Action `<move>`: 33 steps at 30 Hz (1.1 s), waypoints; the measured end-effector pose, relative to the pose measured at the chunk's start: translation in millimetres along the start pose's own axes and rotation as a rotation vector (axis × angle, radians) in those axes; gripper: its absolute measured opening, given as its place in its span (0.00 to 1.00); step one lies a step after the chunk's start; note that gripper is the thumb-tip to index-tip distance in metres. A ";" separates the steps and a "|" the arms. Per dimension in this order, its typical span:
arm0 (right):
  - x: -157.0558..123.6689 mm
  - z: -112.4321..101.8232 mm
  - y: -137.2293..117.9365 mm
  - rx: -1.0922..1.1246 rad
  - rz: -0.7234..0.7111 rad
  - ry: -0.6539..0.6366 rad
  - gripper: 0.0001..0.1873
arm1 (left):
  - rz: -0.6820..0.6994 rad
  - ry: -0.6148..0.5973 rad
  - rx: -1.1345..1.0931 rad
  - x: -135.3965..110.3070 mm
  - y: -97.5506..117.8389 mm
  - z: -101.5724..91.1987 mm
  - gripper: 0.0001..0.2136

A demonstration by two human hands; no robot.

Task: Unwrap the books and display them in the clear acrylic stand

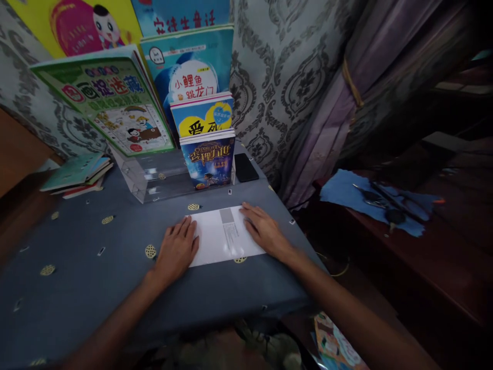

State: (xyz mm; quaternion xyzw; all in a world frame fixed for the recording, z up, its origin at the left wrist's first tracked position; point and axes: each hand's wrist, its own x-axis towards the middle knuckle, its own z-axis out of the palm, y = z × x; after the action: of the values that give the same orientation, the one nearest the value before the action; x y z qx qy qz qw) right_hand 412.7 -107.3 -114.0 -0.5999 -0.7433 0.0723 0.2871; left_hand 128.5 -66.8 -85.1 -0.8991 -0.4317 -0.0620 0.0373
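A white, glossy sheet lies flat on the dark blue-grey tablecloth. Down its middle run a grey band and small print too fine to read. My left hand rests palm down over the sheet's left end, fingers stretched out. At the right end my right hand lies the same way, its fingers spread a little on the sheet. Neither hand is wrapped around anything. Just beyond the sheet stands a small dark blue book, at the front of a clear book stand.
Behind stand more upright books, among them a green one and a blue one. A black phone lies right of the stand. Several books are stacked at left. Beside the table, a blue cloth holds small tools.
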 end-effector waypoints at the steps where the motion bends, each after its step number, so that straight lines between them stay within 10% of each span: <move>1: -1.0 -1.0 1.4 -0.006 0.001 0.005 0.22 | -0.003 -0.005 0.008 0.1 0.5 -0.1 0.21; 15: 12.9 -3.3 3.3 -0.146 -0.037 -0.016 0.23 | 0.009 0.021 0.113 8.3 11.3 -1.9 0.19; 25: 9.9 1.5 3.5 -0.221 -0.058 -0.017 0.23 | 0.191 -0.086 -0.025 43.6 59.0 -3.5 0.21; 33: 10.1 0.3 2.8 -0.221 -0.036 -0.033 0.23 | 0.100 -0.073 -0.020 38.2 35.4 -0.3 0.22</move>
State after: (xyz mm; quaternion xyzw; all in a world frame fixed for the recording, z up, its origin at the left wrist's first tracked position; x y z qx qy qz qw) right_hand 413.7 -97.1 -112.1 -0.6131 -0.7621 -0.0051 0.2081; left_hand 179.7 -59.4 -79.9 -0.9216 -0.3866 -0.0317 0.0158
